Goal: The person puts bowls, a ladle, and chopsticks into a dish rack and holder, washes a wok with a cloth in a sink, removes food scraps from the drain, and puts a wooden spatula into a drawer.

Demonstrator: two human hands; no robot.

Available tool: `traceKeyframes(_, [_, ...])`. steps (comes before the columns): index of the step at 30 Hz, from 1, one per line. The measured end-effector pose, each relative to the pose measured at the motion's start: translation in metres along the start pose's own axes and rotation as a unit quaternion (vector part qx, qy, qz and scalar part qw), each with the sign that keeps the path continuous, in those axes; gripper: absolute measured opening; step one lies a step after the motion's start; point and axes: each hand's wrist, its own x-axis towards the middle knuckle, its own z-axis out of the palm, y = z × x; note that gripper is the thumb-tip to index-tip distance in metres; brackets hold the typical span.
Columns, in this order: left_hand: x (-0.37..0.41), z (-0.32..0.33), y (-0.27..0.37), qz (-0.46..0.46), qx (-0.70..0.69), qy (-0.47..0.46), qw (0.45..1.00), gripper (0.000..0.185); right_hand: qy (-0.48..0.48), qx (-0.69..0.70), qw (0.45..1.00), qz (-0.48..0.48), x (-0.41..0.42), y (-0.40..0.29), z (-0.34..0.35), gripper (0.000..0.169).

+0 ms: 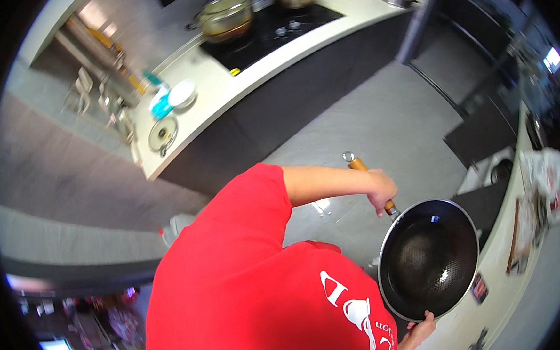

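A black wok [427, 260] with a light metal rim and a textured inner surface is held tilted at the right of the view. Its wooden handle [357, 164], ending in a metal ring, points up and to the left. My left hand [383, 191] is closed round this handle near the metal neck. At the wok's lower edge, my right hand [421, 329] pinches the rim, with fingertips showing over it. The inside of the wok shines and looks wet in places. The rest of my right arm is largely hidden by my red shirt.
A light worktop [497, 301] curves along the right, bearing a plastic bag [543, 171]. Across the grey floor [325, 133], another counter [217, 99] holds a black cooktop [271, 33] with pots, a white bowl [182, 94] and a glass lid [163, 134].
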Motion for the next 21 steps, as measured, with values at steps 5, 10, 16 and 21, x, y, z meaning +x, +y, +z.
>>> traceKeyframes(5, [-0.003, -0.018, -0.055, -0.075, -0.038, 0.041, 0.996, 0.043, -0.116, 0.017, 0.992, -0.055, 0.088, -0.047, 0.069, 0.028])
traceKeyframes(10, [0.032, -0.031, -0.118, -0.089, -0.122, 0.089, 0.985, 0.042, -0.215, 0.046, 0.974, -0.062, 0.147, -0.123, 0.146, 0.023])
traceKeyframes(16, [0.05, -0.082, -0.175, -0.159, -0.176, 0.053, 0.97, 0.043, -0.251, 0.007, 0.966, -0.059, 0.228, -0.205, 0.256, 0.017])
traceKeyframes(21, [0.095, -0.151, -0.188, -0.267, -0.237, 0.036, 0.933, 0.047, -0.34, 0.029, 0.938, -0.061, 0.313, -0.264, 0.325, 0.026])
